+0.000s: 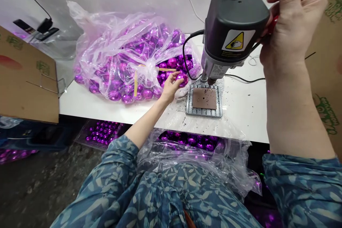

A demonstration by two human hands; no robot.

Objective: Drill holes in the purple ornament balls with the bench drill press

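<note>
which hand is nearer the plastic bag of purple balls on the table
Left. The left hand, a purple ball in its grip, is at the bag's front right edge; the right hand is up at a red knob, beyond the drill head.

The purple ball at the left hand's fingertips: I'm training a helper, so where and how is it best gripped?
Pinch the purple ball across its middle, thumb opposite fingers, probably from the left, as the left hand does: it is round and faceted, and the drill press stands to its right.

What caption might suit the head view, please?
Left hand holds faceted purple ball; right hand grips red knob of black drill press.
</note>
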